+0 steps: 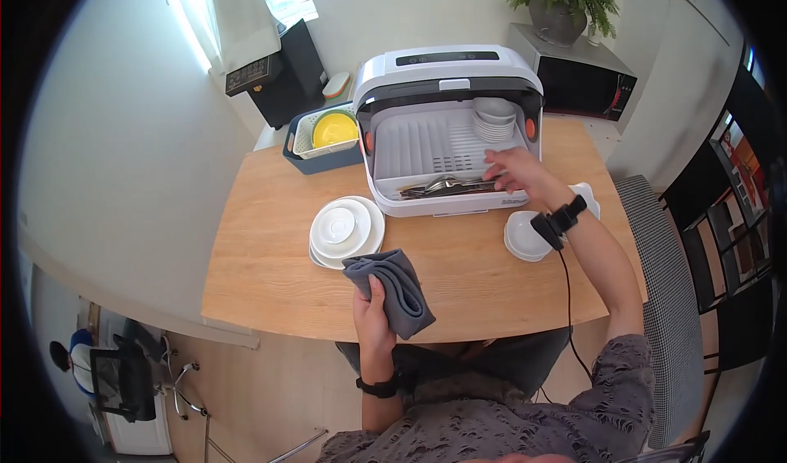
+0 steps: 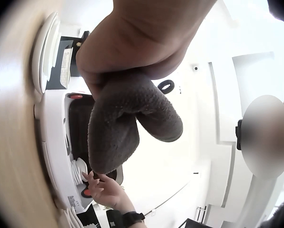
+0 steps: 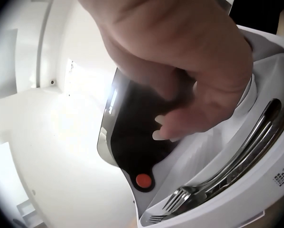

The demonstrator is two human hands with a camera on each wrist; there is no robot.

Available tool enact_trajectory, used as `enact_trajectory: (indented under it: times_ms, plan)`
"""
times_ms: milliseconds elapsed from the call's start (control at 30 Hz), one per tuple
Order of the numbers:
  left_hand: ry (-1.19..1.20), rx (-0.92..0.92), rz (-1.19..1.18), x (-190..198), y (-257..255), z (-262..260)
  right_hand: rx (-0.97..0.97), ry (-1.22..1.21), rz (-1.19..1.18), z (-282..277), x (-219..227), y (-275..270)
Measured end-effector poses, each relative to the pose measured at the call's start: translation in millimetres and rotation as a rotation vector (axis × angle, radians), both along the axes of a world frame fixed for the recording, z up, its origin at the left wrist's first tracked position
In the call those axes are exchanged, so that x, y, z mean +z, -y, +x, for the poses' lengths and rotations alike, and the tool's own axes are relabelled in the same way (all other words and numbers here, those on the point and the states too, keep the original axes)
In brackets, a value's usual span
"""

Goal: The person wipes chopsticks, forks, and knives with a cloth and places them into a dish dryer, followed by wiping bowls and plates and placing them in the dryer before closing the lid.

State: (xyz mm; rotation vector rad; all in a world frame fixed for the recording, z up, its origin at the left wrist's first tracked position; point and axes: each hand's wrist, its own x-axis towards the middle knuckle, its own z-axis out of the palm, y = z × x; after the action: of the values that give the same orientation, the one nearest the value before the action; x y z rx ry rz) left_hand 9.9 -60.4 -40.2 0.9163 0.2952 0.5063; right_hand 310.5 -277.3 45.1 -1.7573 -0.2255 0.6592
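Note:
My left hand grips a folded dark grey cloth in front of the table's near edge, thumb laid along it. My right hand reaches over the front right of an open white dish-drying cabinet, fingers loosely bent with nothing between them. Below it, forks and other metal cutlery lie in the cabinet's front trough. Just behind the hand, a stack of small white bowls stands on the grey rack. In the left wrist view the cloth hangs from the left hand in thick folds.
Stacked white plates sit on the table left of centre, white dishes at right under the right forearm. A blue basin with a yellow bowl stands left of the cabinet. A cable trails from the right wrist.

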Motion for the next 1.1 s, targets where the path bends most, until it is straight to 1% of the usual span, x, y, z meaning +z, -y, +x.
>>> enact_trajectory:
  times_ms: [100,167,200,300,367,400,500,567,667,700,800,867,967,1000,1067,1100]
  plan:
    - [0.009,-0.097,-0.161,10.8,2.9,4.0,0.142,0.129,-0.155,-43.4,0.7,16.1]
    - [0.029,-0.183,-0.281,10.1,1.7,7.5,0.071,0.576,-0.466,-86.3,-7.4,42.6]
    - [0.047,-0.250,-0.262,6.2,-0.3,9.7,0.038,0.799,-0.623,-102.3,-13.6,55.0]
    - [0.221,-0.564,-0.573,-10.7,-1.9,19.6,-0.156,0.818,-1.013,-129.2,-32.1,79.1]
    - [0.177,-0.553,-0.606,-31.9,2.8,20.1,-0.151,0.726,-1.012,-131.4,-46.4,94.9]
    - [0.139,-0.556,-0.692,-17.8,10.1,22.8,-0.147,0.683,-1.009,-132.5,-52.0,99.3]
    - [0.249,-0.740,-0.782,-2.6,20.4,28.1,-0.196,0.614,-1.022,-136.4,-58.3,96.4]
    - [0.167,-0.767,-0.791,6.6,23.8,28.2,-0.205,0.611,-1.018,-131.7,-71.8,98.6]
    - [0.102,-0.767,-0.785,10.7,25.2,27.5,-0.227,0.606,-1.012,-129.1,-71.9,95.7]
    - [0.090,-0.766,-0.750,9.3,24.7,27.8,-0.238,0.603,-1.011,-129.4,-68.5,94.7]
    - [0.050,-0.744,-0.632,-1.4,22.7,28.2,-0.287,0.598,-0.982,-129.2,-60.1,94.7]
    - [0.024,-0.704,-0.530,-10.4,22.3,28.6,-0.329,0.589,-0.869,-129.2,-57.1,97.1]
    - [0.059,-0.674,-0.684,-31.4,19.1,28.7,-0.392,0.612,-0.721,-140.0,-47.4,94.8]
    - [0.024,-0.608,-0.681,-45.0,17.9,28.4,-0.413,0.625,-0.675,-147.9,-41.7,91.2]
    - [-0.048,-0.480,-0.673,-71.9,17.5,26.1,-0.424,0.576,-0.556,-168.4,-16.0,75.6]
    - [0.016,-0.495,-0.749,-75.9,19.5,23.9,-0.432,0.549,-0.499,-178.4,-8.1,66.9]
